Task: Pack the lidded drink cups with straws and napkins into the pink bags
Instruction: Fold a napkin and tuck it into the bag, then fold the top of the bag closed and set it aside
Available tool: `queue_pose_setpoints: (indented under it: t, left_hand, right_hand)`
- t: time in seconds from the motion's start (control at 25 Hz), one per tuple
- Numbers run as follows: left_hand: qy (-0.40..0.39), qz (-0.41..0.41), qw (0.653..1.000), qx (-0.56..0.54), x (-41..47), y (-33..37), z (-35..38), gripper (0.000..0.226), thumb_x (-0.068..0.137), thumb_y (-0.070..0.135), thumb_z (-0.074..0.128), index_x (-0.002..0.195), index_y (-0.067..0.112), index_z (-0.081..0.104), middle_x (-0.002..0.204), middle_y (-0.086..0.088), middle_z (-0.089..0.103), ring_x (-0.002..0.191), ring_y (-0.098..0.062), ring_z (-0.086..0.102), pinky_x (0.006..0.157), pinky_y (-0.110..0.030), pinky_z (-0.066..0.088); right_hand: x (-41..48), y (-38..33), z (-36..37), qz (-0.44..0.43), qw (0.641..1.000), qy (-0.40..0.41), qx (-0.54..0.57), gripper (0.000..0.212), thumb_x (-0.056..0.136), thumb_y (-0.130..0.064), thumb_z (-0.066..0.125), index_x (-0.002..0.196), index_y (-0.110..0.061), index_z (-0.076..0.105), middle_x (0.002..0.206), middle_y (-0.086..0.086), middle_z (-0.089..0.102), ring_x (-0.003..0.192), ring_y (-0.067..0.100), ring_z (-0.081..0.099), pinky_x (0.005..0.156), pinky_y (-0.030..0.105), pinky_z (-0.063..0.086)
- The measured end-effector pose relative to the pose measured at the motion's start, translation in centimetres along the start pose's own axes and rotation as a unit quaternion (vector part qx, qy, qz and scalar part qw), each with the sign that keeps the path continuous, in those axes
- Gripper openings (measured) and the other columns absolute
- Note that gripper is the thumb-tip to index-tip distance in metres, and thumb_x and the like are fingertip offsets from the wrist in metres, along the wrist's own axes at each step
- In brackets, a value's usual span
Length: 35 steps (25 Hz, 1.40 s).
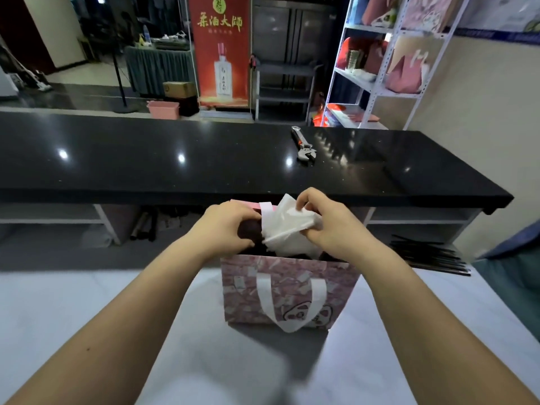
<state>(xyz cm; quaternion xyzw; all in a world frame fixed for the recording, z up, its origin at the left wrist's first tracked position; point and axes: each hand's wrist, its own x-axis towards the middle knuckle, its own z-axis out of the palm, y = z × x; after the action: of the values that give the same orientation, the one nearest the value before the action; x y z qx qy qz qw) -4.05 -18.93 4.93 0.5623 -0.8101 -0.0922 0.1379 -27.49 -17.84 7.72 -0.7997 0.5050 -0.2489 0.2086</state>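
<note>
Standing upright on the near pale counter [87, 302]: pink bag [289, 290], top open. Right hand [330, 226] pinches a white napkin [287, 226] over the bag's mouth. Left hand [228, 226] curls round a dark rounded item [248, 230] there, identity unclear. Black straws [429, 255] lie near right of the bag.

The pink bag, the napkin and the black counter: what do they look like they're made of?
Bag: likely matte printed paper, judging by the crisp, flat sides; coated fabric is possible.
Napkin: thin white tissue that crumples softly.
Counter: probably polished stone, glossy with bright reflections and fine specks.
</note>
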Motion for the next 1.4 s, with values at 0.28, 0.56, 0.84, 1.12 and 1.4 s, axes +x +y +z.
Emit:
queue_pose_setpoints:
  t: [0.28,0.56,0.84,1.12,1.4]
  left_hand:
    - [-0.026,0.024,0.998,0.045,1.0,0.1,1.2,0.110,0.066,0.049,0.081,0.152,0.024,0.018,0.157,0.003,0.020,0.144,-0.018,0.014,0.114,-0.040,0.023]
    - [-0.036,-0.019,0.998,0.040,1.5,0.6,1.7,0.128,0.062,0.052,0.081,0.152,0.030,-0.007,0.160,0.004,0.005,0.144,-0.023,0.004,0.114,-0.045,0.018]
    - [-0.011,-0.024,1.000,0.011,0.8,1.1,2.1,0.119,0.067,0.051,0.079,0.153,0.030,0.000,0.160,0.005,0.008,0.145,-0.020,0.002,0.117,-0.045,0.015]
    - [0.303,-0.063,0.881,-0.358,-3.9,1.2,3.7,0.032,0.081,0.016,0.075,0.112,0.023,0.068,0.101,0.009,0.069,0.099,-0.011,0.063,0.088,-0.030,0.051]
    - [0.227,-0.149,0.781,-0.562,-9.2,0.8,9.0,0.049,0.071,0.019,0.080,0.117,0.021,0.063,0.107,-0.002,0.069,0.098,-0.012,0.066,0.075,-0.021,0.054]
  right_hand:
    - [1.8,3.4,3.6,-0.168,0.952,0.014,-0.257,0.043,0.073,0.005,0.061,0.111,-0.015,0.061,0.098,0.005,0.059,0.088,0.029,0.052,0.070,0.044,0.047]
    - [1.9,4.8,5.5,-0.311,0.897,-0.020,-0.315,0.041,0.066,0.001,0.071,0.105,-0.011,0.064,0.084,0.007,0.058,0.072,0.028,0.057,0.053,0.037,0.048]
    - [1.6,4.9,2.9,-0.249,0.947,0.037,-0.199,0.037,0.076,-0.014,0.075,0.112,-0.018,0.069,0.102,0.002,0.063,0.091,0.024,0.057,0.076,0.037,0.051]
    - [-5.6,7.7,0.1,0.004,0.926,0.245,0.286,0.017,0.083,-0.021,0.072,0.100,-0.020,0.071,0.097,0.002,0.070,0.088,0.016,0.065,0.082,0.028,0.051]
    - [-9.5,12.2,4.8,0.078,0.860,0.045,0.503,0.077,0.065,-0.046,0.083,0.131,-0.017,0.057,0.123,0.004,0.066,0.115,0.020,0.061,0.094,0.035,0.051]
